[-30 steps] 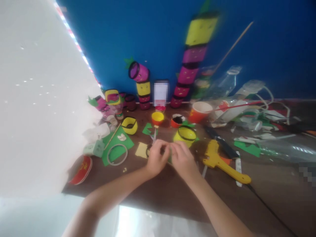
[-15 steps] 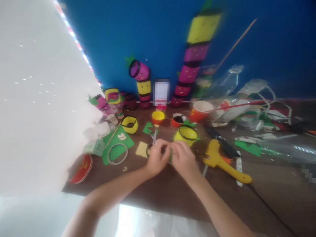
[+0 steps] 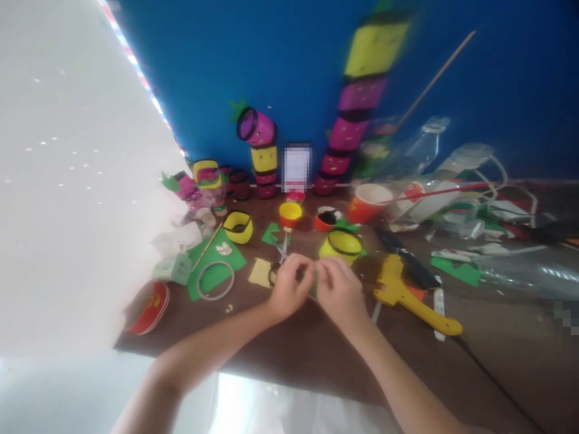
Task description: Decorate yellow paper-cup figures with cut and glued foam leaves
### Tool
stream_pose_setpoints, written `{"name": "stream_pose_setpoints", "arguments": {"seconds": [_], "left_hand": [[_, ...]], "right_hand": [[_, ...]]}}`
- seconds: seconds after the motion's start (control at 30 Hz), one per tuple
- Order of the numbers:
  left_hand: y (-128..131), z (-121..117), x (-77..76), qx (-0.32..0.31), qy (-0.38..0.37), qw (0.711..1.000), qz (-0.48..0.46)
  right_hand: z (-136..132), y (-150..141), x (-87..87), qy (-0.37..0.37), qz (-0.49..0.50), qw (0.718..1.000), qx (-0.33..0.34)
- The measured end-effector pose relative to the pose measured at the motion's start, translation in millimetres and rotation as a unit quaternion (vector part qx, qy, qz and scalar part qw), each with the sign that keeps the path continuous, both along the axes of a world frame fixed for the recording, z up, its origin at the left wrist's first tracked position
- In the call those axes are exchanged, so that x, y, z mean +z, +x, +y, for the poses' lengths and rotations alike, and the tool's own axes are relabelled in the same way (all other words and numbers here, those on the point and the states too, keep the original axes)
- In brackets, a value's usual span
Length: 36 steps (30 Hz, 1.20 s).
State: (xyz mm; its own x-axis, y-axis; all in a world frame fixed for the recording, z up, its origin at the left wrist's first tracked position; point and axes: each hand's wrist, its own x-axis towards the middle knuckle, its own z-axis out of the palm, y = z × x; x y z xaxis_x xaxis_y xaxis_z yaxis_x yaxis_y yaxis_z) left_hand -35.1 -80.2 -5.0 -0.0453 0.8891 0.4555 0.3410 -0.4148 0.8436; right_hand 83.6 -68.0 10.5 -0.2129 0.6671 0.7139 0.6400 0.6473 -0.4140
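My left hand [image 3: 292, 286] and my right hand [image 3: 339, 292] meet over the middle of the brown table, both closed with fingertips pinched. Between them shows a sliver of something greenish [image 3: 313, 288], mostly covered by the fingers; its kind is not clear. Just beyond my left hand lie scissors [image 3: 283, 248], their handles partly hidden by the hand. A piece of pale yellow paper [image 3: 260, 273] is left of it. Behind my right hand stands a yellow cup with a black rim [image 3: 340, 247]. A yellow glue gun [image 3: 398, 292] lies to the right.
Green sheet [image 3: 235, 258] with a tape ring [image 3: 199, 283] lies left, near a red paper bowl [image 3: 154, 307]. Towers of pink and yellow cups [image 3: 348, 132] stand against the blue wall. Plastic bottles [image 3: 520, 274] and scraps crowd the right. A black cord [image 3: 493, 377] trails from the glue gun.
Both hands stay nearly in place, still pinched together. My right hand's fingers have shifted slightly, and a little more of the greenish thing shows. The view has tilted slightly.
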Motion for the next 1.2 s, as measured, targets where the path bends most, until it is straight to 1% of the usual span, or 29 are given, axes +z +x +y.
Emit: {"name": "stream_pose_setpoints", "arguments": {"seconds": [0.17,0.37,0.57,0.83,0.9,1.0,1.07,1.13,1.2], "left_hand": [[0.0,0.5,2.3,-0.011,-0.014,1.000,-0.011],[1.3,1.1,1.0,-0.024,-0.049,0.997,-0.058],[1.3,2.2,-3.1,-0.030,-0.072,0.993,-0.093],[0.4,4.3,-4.1,-0.026,-0.060,0.993,-0.100],[-0.1,4.9,-4.3,-0.024,-0.062,0.993,-0.098],[-0.8,5.7,-4.5,-0.021,-0.068,0.993,-0.097],[-1.6,6.6,-4.4,-0.017,-0.073,0.992,-0.099],[-2.9,8.4,-3.6,-0.013,-0.082,0.992,-0.099],[-5.0,11.2,-1.2,-0.021,-0.089,0.992,-0.086]], "right_hand": [[-1.6,1.7,3.8,-0.031,0.011,0.999,-0.008],[-3.6,2.7,7.5,-0.075,0.043,0.996,-0.016],[-3.6,5.1,7.7,-0.084,0.087,0.992,-0.029],[-7.6,13.1,10.5,-0.126,0.151,0.980,-0.022],[-7.2,20.8,14.8,-0.131,0.168,0.976,-0.033],[1.9,42.1,29.4,-0.117,0.165,0.976,-0.080],[15.6,63.5,42.2,-0.122,0.112,0.977,-0.132],[32.9,89.9,52.8,-0.156,0.054,0.971,-0.172],[47.5,119.0,57.6,-0.159,0.014,0.968,-0.195]]}}
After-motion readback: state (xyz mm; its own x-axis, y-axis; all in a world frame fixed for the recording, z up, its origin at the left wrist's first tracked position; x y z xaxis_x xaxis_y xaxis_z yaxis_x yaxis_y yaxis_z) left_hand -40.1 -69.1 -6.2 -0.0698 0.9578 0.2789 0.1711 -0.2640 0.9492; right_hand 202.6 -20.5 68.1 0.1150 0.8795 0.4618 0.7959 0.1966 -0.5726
